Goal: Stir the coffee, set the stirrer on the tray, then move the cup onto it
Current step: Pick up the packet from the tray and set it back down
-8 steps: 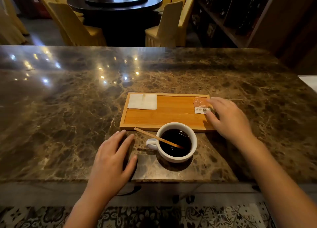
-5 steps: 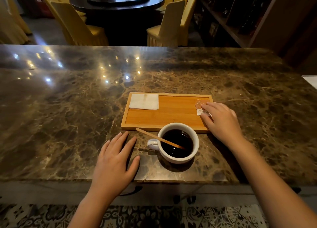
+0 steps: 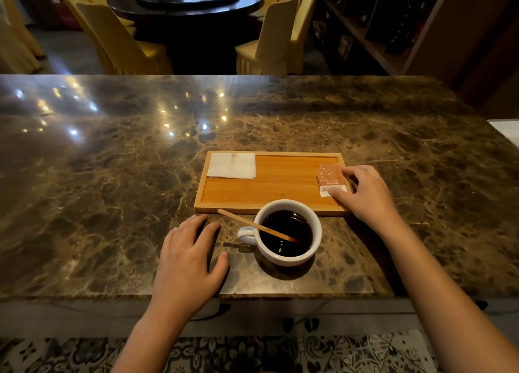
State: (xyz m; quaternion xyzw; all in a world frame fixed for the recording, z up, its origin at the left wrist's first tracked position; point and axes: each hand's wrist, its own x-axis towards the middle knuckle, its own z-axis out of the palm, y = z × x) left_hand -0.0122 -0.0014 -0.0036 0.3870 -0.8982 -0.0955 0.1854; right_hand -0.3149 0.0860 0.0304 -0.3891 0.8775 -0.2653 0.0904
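Note:
A white cup point(image 3: 289, 256) of black coffee stands on the marble counter just in front of a wooden tray point(image 3: 280, 187), its handle pointing left. A thin wooden stirrer point(image 3: 241, 219) leans in the cup, its free end sticking out to the upper left. My left hand point(image 3: 186, 260) lies flat on the counter left of the cup, fingers spread, holding nothing. My right hand point(image 3: 368, 194) rests on the tray's right end, its thumb and fingertips touching a small pink sugar packet point(image 3: 330, 177).
A folded white napkin point(image 3: 231, 165) lies in the tray's far left corner. The marble counter point(image 3: 112, 176) stretches wide to the left and far side; its near edge runs under my wrists. Yellow-covered chairs point(image 3: 269, 41) and a dark round table stand beyond it.
My right hand has shifted slightly on the tray's right end, so more of the sugar packet shows and the thumb now lies on its near edge. My left hand and the cup stay put.

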